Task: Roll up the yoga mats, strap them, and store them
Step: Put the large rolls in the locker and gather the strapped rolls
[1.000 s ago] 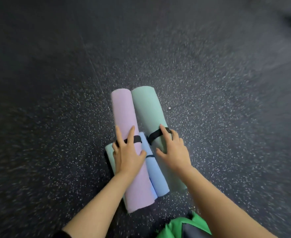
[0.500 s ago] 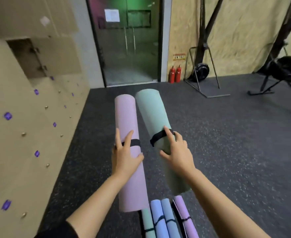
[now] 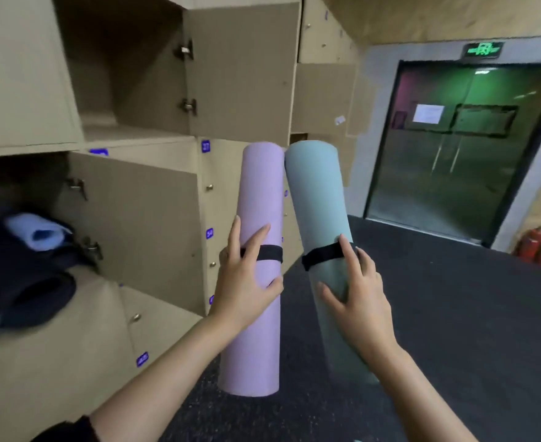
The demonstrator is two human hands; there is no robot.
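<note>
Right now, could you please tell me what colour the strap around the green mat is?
The strap is black; the head view shows it best.

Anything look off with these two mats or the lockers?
Nothing much: the pink mat and green mat are tightly rolled and strapped. Only the dark bundle in the lower open locker looks loosely heaped.

Upper locker (image 3: 103,90) open, door (image 3: 243,74) swung out at its right; lower locker (image 3: 17,180) open too, dark rolls (image 3: 30,282) and a blue roll (image 3: 39,232) crowding its left part.
</note>
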